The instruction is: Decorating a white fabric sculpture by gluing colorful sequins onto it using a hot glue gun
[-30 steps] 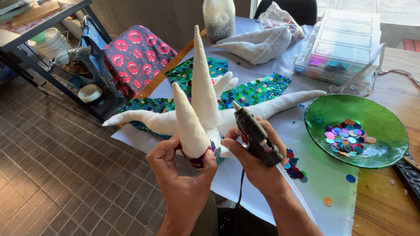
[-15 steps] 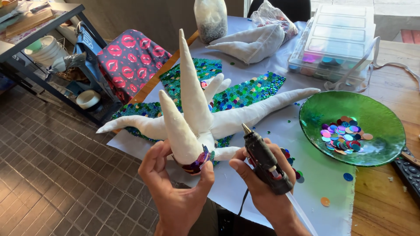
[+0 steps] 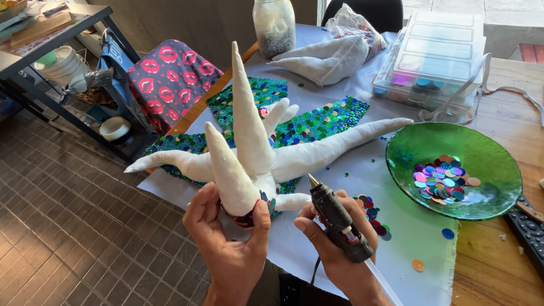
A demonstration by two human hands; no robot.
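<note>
My left hand (image 3: 229,238) grips the base of a white stuffed fabric figure (image 3: 255,153) with several long pointed limbs, one limb pointing straight up. A few coloured sequins stick to the base by my thumb. My right hand (image 3: 334,249) holds a dark glue gun (image 3: 337,221), its metal tip aimed up and left, a short way from the figure's base. A green glass bowl (image 3: 481,153) with a pile of coloured sequins (image 3: 442,178) sits to the right. Loose sequins (image 3: 371,212) lie on the white sheet beside the gun.
Sequined green-blue fabric pieces (image 3: 317,122) lie under the figure. At the back stand a glass jar (image 3: 273,25), more white stuffed pieces (image 3: 323,59) and a clear compartment box (image 3: 433,54). A patterned chair cushion (image 3: 170,76) and a metal shelf (image 3: 51,62) are left. A remote (image 3: 527,229) lies at the right edge.
The glue gun has drawn back down and right, away from the figure's base. My left hand has kept its hold on the figure, tilting it slightly.
</note>
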